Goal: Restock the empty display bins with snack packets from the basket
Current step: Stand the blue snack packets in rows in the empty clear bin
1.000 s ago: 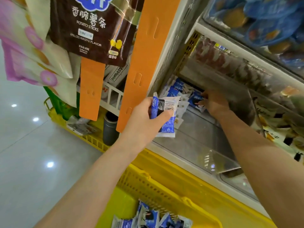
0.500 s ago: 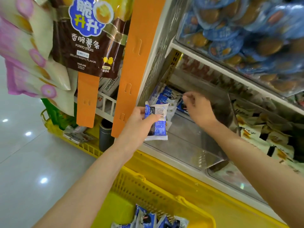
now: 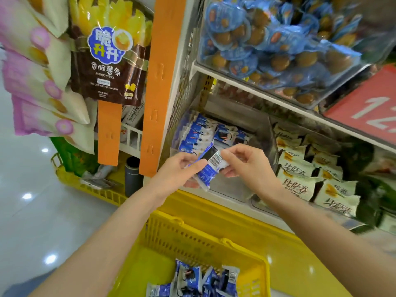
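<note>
While the fingers of the left hand (image 3: 176, 171) and right hand (image 3: 249, 166) both pinch one snack packet (image 3: 211, 167) just before the clear bin (image 3: 226, 187), the right should carry it in, standing it upright against the packed row (image 3: 194, 136) inside.

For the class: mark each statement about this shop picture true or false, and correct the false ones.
1. The left hand and right hand both hold one blue packet. True.
2. The yellow basket is empty. False: basket packets lie in it.
3. The clear bin behind the hands holds stacked packets. True.
4. The held packet's barcode is hidden. False: it faces the camera.
</note>
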A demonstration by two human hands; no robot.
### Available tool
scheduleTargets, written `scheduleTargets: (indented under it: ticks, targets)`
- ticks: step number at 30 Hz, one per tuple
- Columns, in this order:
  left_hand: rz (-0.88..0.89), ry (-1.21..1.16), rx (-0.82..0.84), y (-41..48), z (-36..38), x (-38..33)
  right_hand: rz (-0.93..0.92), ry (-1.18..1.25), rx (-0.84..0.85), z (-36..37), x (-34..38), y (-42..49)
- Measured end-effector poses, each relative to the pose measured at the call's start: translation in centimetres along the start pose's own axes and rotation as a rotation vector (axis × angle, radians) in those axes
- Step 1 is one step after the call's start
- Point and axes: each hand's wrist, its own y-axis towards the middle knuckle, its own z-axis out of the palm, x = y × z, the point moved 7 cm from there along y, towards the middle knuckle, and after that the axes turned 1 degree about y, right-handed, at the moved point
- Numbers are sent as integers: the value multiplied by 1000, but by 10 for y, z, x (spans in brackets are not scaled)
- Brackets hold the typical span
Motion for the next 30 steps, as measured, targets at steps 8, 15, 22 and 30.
scheduleTargets:
  ticks: [8, 15, 22, 30]
  targets:
    - [-291, -175, 51, -21, 18, 22, -183, -84, -62, -3, -8, -39]
    - [-214, -577, 97, -25, 23, 12, -693, -805, 110, 14, 17, -67]
    - [11, -274, 30, -27, 17, 0, -110, -136, 26, 1, -5, -48]
    - [220, 179, -99, -24, 17, -7, 25, -104, 114, 7, -14, -36]
